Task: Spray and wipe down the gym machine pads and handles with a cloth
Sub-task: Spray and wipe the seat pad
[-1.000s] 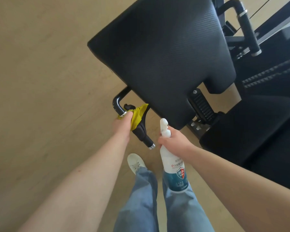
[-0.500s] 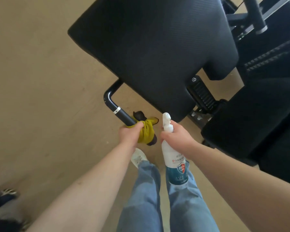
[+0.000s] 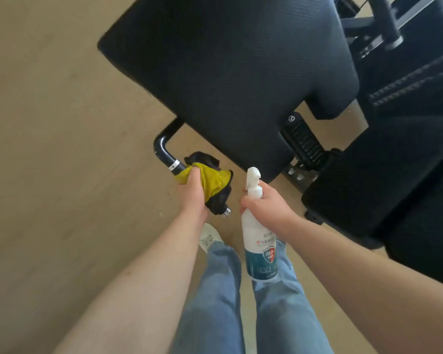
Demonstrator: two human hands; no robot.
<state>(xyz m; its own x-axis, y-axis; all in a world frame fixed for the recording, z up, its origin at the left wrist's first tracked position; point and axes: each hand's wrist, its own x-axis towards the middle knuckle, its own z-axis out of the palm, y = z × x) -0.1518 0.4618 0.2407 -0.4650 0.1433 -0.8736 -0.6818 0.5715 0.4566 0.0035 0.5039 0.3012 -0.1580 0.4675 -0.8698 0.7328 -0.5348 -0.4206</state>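
Left hand: my left hand (image 3: 193, 194) is curled round the yellow cloth (image 3: 215, 180), pressing it onto the near handle (image 3: 163, 149). My fingertips go under the bar and I cannot see them.
Cloth: bunched over the middle of the grip. A dark fold shows at its upper edge, and I cannot tell whether that is cloth or the grip's rubber.
Near handle: a black bent tube coming out from under the big pad (image 3: 228, 72), with a silver ring just above the cloth and a metal end cap (image 3: 226, 212) poking out below my palm. Where it joins the machine is hidden by the pad.
Right hand: my right hand (image 3: 269, 208) holds the spray bottle (image 3: 260, 254) by its neck, upright, just beside the handle's end. Whether a finger sits on the trigger I cannot make out.
Bottle label: white above, teal below, with "99.9" legible. The rest is too small to read.
Big pad: black and textured, its top corner cut off by the frame.
Lower pad (image 3: 368, 195): dark and partly out of frame at the right.
Far handle (image 3: 390, 26): blurred, and only part of it shows at the top right.
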